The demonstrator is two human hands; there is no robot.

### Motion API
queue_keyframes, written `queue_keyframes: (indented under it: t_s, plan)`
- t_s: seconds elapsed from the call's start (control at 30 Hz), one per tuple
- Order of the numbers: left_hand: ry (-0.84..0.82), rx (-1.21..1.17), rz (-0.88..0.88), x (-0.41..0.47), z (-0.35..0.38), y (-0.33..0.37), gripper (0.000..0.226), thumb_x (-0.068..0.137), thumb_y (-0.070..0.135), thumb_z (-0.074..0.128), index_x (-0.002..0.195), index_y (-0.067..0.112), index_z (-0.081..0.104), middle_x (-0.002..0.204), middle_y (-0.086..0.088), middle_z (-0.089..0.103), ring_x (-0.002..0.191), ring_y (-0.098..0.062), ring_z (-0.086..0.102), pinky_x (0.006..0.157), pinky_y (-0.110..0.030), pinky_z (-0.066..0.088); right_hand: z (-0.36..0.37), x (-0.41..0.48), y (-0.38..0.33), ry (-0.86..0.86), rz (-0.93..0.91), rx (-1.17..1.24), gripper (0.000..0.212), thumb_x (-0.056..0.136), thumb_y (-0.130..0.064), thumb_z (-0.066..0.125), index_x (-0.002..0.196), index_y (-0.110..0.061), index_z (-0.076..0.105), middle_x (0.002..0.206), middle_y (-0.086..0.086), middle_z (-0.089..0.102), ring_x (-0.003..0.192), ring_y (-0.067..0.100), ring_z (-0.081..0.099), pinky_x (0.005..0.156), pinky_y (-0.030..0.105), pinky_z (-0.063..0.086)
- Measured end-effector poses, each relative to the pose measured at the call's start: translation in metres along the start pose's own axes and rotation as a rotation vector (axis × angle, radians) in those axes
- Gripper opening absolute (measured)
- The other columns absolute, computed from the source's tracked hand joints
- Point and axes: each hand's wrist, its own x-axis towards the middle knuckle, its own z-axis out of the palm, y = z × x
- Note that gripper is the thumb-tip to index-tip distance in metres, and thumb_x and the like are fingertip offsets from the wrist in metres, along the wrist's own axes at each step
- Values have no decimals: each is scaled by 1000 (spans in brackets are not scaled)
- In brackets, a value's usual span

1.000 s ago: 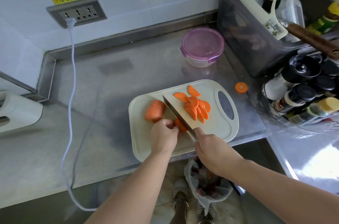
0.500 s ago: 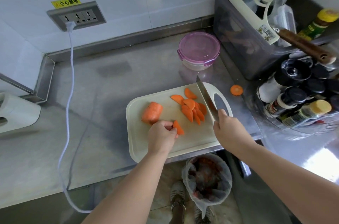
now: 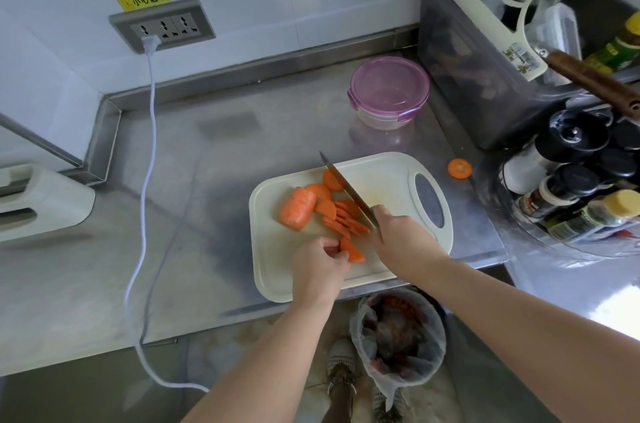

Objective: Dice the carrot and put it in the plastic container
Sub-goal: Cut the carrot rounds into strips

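One lidded plastic container sits beyond carrot slices on the board.

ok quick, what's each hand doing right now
Left hand: pinching a carrot slice on the cutting board.
Right hand: gripping the knife.

Overall level: bright, cool, even daylight across the countertop; colours slightly washed
Glare: blown-out white patch on the steel right of and below the cutting board; detail lost there
Shadows: soft dark smudge on the steel just left of the board; edges diffuse
Reflections: plastic container mirrored faintly in the steel on its board side
Distortion: wide-angle; straight wall and counter lines far from the board bow and splay
Focus: board sharp; frame corners softer; floor below the board dimmer
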Motion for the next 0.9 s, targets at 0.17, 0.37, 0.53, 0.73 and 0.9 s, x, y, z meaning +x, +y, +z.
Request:
queue_keyframes:
  t_s: [0.17,0.37,0.53,0.73,0.9]
  plan:
    - [17,27,-7,2,-1,-6,25,83,14,70,74,35,57,86,1,72,85,-19,70,84,-42,56,-7,10,9,-17,-28,-3,25,101,-20,34,121,-11,45,82,8,54,74,30,57,68,38,48]
    - [-10,116,19,4,4,2,22,85,13,67,73,28,57,77,8,68,79,-14,69,83,-35,56,-17,-4,30,46,12,128,5,99,-14,35,97,-18,37,61,2,47,49,15,43,45,27,30]
    - [-32,178,40,-2,11,9,10,88,13,65,84,21,61,76,11,64,79,-13,68,78,-31,56,-20,-19,48,69,67,177,11,98,-13,36,88,-16,35,59,4,47,48,18,42,46,29,30]
    - [-29,166,30,-6,37,14,26,85,11,67,70,29,56,82,6,68,83,-19,70,80,-42,57,-18,-31,62,44,144,226,7,99,-15,35,101,-10,41,66,4,50,55,17,47,46,25,33]
    - [-6,186,101,-7,61,26,18,88,10,61,74,20,64,78,5,67,79,-21,68,69,-43,59,-15,-40,69,27,157,236,4,100,-15,37,97,-13,39,68,3,49,55,14,45,47,24,32]
